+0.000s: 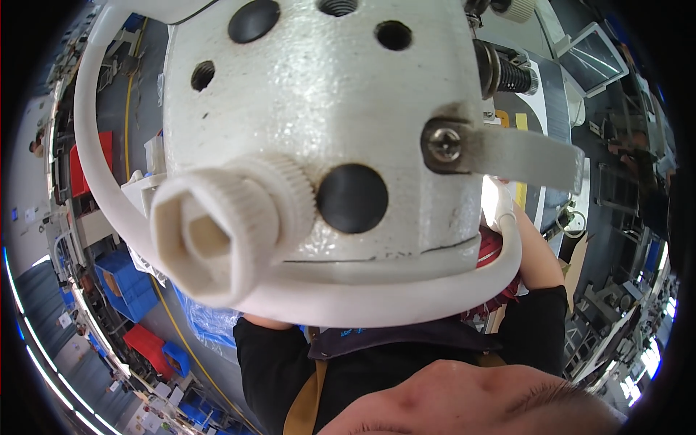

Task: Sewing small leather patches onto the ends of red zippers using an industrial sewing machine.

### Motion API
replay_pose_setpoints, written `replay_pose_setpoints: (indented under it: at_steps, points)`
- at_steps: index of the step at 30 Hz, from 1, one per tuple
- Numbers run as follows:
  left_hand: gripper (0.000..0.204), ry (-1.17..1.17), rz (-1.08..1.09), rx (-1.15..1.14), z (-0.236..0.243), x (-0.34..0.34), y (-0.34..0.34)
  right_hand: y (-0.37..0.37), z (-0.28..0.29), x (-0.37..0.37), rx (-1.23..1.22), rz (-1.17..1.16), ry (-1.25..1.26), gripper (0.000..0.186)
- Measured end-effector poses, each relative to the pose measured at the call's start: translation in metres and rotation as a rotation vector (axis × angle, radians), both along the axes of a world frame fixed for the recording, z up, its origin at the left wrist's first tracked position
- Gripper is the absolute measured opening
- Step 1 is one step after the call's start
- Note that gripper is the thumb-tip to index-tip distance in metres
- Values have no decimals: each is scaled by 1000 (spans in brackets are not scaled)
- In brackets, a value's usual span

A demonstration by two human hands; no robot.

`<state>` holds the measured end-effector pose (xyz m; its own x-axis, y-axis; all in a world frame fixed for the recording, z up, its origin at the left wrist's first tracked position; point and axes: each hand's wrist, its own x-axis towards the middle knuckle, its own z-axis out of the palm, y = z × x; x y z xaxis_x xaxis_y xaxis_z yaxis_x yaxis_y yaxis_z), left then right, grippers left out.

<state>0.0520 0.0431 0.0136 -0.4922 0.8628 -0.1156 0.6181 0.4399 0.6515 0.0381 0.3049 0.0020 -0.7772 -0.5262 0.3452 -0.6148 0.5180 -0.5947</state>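
Note:
The white head of a sewing machine [290, 130] fills the middle of the view, very close. It hides both my hands. My left forearm [270, 322] shows only as a short strip below the machine, beyond a black sleeve. On the right, my bare right forearm [538, 254] reaches up past the machine's edge, and its hand is out of sight. Dark red fabric [491, 264] with a ragged edge lies between the machine and that forearm. A lit lamp [491, 197] glows beside it. What my hands touch or hold cannot be seen.
A thick white tube [377, 301] loops around the machine's front. A white ribbed knob [217, 232] and a curved metal bracket [529, 156] stick out. Blue plastic sheeting [206, 315], blue crates [127, 285] and red bins [148, 350] are at left; a screen [593, 59] stands far right.

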Motion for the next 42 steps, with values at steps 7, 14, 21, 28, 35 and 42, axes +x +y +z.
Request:
replay_pose_setpoints:
  at_steps: [7, 14, 21, 28, 35, 42]
  points:
    - [119, -42, 90, 205, -30, 11, -3, -6, 3, 1, 138, 33, -91, 38]
    - [106, 247, 119, 62, -13, 11, 1, -23, 23, -6, 223, 91, 172, 34]
    - [89, 374, 119, 148, -6, 3, 3, -40, 4, 2, 348, -35, 380, 30]
    - [22, 587, 343, 232, -1, -16, -22, -40, 8, -5, 277, 68, 331, 33]
    - [25, 528, 202, 212, -25, -38, -32, -40, 5, -5, 220, 76, 273, 41]
    - [29, 538, 127, 271, -30, -47, -33, -41, 6, -7, 195, 75, 290, 41]
